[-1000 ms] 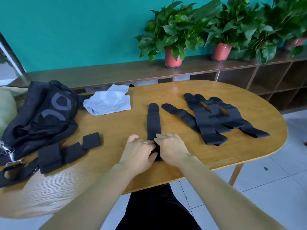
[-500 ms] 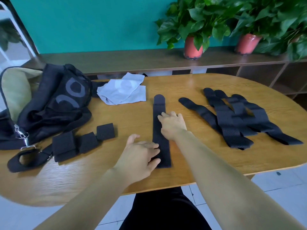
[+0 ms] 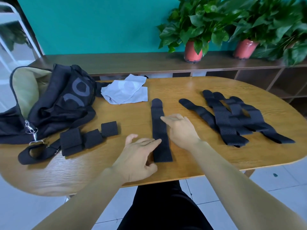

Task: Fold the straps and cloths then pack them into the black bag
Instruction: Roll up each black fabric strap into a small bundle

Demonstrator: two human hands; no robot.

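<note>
Head view: near the table's (image 3: pixel 216 163) six o'clock edge both hands are flat, fingers straight, holding nothing. The left hand (image 3: pixel 141 156) touches the left edge of one flat strap (image 3: pixel 157 128); the right hand (image 3: pixel 181 130) rests across its middle. At nine o'clock of it sit a few folded straps (image 3: pixel 89 138), and at three o'clock an unfolded pile (image 3: pixel 232 120). The cloths (image 3: pixel 126 92) at eleven o'clock look crumpled. The bag (image 3: pixel 63 100) at ten o'clock gapes, nothing visibly packed. Most of the work seems left.
</note>
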